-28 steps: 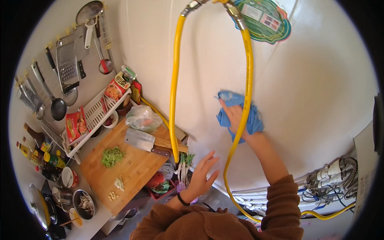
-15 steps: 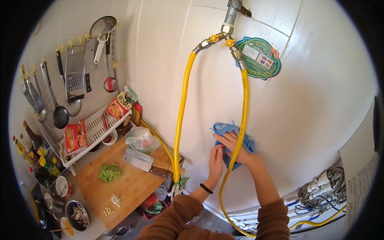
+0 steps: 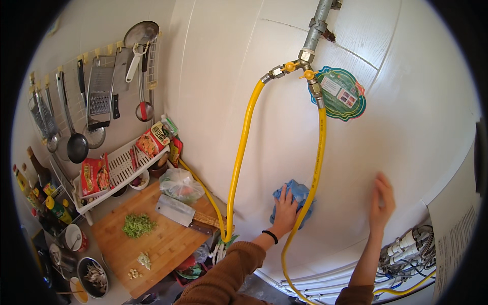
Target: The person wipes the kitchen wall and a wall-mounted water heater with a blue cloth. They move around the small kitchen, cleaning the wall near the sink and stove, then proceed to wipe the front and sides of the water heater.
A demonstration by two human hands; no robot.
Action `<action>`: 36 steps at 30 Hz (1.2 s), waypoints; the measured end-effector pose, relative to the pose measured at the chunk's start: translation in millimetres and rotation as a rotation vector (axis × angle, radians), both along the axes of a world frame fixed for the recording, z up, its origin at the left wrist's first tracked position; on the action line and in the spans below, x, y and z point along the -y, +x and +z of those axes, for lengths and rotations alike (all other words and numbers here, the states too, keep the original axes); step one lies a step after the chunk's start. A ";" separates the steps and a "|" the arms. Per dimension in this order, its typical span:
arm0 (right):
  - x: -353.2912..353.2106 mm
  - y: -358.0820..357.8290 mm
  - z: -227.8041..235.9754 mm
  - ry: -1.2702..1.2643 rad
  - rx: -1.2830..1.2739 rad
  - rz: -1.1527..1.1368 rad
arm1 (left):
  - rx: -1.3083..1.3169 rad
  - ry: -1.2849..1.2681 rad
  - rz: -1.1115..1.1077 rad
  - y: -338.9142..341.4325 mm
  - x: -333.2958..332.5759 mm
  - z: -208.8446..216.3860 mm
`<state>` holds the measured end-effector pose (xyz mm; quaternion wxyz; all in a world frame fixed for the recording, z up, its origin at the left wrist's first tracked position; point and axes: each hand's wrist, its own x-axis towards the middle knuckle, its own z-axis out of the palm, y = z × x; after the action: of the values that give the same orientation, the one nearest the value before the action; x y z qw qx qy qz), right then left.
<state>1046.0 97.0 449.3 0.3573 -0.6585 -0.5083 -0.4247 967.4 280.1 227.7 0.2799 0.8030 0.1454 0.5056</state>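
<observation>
My left hand (image 3: 286, 209), with a black band at the wrist, holds a bunched blue cloth (image 3: 300, 189) against the white wall. Its fingers curve over the front of the cloth. Part of the cloth passes behind a yellow hose (image 3: 319, 152) that hangs down from a metal pipe fitting. My right hand (image 3: 381, 203) is off to the right, apart from the cloth and holding nothing. Its fingers point upward, loosely extended and slightly blurred.
A second yellow hose (image 3: 243, 147) loops toward the wooden cutting board (image 3: 168, 244), where a cleaver (image 3: 174, 209) and chopped greens (image 3: 138, 225) lie. Utensils such as a ladle (image 3: 78, 147) hang on the left wall. White pipes (image 3: 325, 284) run low along the wall.
My right hand has let go of the cloth and moved right. My left hand now holds the cloth, which sits lower on the wall and is more bunched. The view has shifted slightly.
</observation>
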 end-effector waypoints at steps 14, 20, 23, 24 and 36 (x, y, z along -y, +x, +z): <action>63.3 63.8 -26.9 0.041 0.574 -0.569 | 0.583 -0.119 0.546 14.8 -141.9 232.5; 65.2 62.3 -25.0 0.053 0.567 -0.527 | 0.637 -0.201 0.320 12.6 -167.6 230.9; 64.1 60.2 -26.2 0.057 0.569 -0.525 | 0.536 0.099 0.535 15.5 -152.4 211.6; 64.6 59.8 -26.0 0.058 0.573 -0.525 | 0.445 0.113 0.578 15.6 -147.2 205.1; 60.0 57.5 -21.4 0.065 0.581 -0.472 | 0.447 -0.455 0.702 40.8 -139.5 -66.1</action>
<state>1103.5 37.0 427.9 0.1113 -0.5979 -0.4089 -0.6803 1008.1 419.6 161.6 0.2852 0.4952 0.4512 0.6855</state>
